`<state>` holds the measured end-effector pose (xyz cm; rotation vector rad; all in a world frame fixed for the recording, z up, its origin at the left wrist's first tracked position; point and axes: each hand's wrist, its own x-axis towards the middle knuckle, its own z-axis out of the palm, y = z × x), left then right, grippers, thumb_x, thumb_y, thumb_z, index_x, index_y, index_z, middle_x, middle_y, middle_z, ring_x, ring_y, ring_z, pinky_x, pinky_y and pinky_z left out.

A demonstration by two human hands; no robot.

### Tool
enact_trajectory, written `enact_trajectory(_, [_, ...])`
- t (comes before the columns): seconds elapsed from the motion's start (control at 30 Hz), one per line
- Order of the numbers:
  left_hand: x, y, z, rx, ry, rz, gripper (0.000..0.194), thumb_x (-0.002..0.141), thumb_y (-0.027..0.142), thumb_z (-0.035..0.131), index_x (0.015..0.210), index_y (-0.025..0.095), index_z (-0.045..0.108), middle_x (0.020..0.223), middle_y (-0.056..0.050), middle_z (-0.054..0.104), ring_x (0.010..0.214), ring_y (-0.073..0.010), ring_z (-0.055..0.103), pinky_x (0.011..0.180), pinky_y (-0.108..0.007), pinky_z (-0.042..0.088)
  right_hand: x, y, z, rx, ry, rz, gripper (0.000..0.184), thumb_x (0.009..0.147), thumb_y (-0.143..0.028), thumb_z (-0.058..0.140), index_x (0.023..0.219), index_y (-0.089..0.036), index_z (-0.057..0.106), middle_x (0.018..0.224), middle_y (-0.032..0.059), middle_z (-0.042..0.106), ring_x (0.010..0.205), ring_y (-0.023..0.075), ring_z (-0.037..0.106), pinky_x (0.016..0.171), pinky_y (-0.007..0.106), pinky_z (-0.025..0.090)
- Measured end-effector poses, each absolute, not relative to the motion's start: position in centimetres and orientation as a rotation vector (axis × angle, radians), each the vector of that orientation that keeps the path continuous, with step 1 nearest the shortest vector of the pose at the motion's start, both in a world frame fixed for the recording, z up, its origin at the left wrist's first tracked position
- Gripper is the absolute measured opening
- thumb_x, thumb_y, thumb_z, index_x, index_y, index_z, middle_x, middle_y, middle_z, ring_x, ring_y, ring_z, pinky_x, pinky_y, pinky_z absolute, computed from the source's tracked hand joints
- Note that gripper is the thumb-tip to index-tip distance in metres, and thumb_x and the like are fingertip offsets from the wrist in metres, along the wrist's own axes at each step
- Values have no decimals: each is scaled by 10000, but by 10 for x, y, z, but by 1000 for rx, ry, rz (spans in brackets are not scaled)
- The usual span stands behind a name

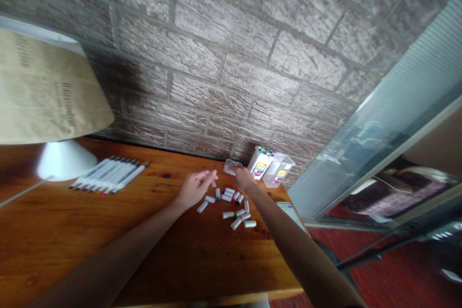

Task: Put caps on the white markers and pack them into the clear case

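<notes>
One lamp (54, 91): far left, on the table (202, 260).
Pens (110, 174): slim, in a slanted row beside the lamp base.
Left hand (195, 187): above the table, just beyond the leftmost tubes; fingers half bent and close together. Cannot tell whether anything is pinched there.
Tubes (228, 215): short, white, colour-ended; scattered between and below the hands. Probably light, hard, smooth, apt to roll; best pinched across the barrel, thumb opposite fingers.
Clear piece (228, 169): shallow plastic, perhaps a lid, near the wall. Likely light, stiff, a bit slick, could crack if bent; best taken by opposite rims.
Right hand (245, 180): fingertips over the clear piece; grasp or mere touch, cannot tell.
White tub (260, 166): upright, coloured tips at top.
See-through tub (276, 175): just right of it, upright.
Phone (291, 214): flat, partly behind the right forearm.
</notes>
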<state>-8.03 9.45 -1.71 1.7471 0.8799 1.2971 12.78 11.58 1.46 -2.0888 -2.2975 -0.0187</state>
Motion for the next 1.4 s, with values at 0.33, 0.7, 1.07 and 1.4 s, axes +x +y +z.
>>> enact_trajectory(0.33, [-84,100,-17,1725,868,1349,442,935,518,489,806,159,712,666,-24,679,514,-118,526,535,-238,405,134,106,18,-1849,-2247,-124,282,912,-152,585,1169,-173,698,1181,121,689,1059,217,671,949,293,490])
enact_trajectory(0.7, [-80,102,-9,1329,701,1416,628,783,476,731,1309,192,540,1273,-129,640,737,-128,658,559,-214,492,101,59,42,-1219,-2187,-153,171,908,-157,599,1039,-210,696,1030,79,648,982,208,636,908,324,516])
enact_trajectory(1.07, [-105,122,2,824,618,1426,369,714,303,787,1044,158,706,946,-45,755,621,-73,621,547,-168,462,64,98,64,-1117,-2180,-121,447,865,-165,625,1303,-255,594,1288,107,549,1214,245,528,1066,405,446])
enact_trajectory(1.4, [-102,122,-2,689,627,1320,212,864,187,680,1076,176,693,1152,-63,737,703,-62,684,643,-149,539,116,109,93,-1153,-2163,336,720,802,-252,719,1460,-269,427,1398,112,513,1083,221,645,950,403,539])
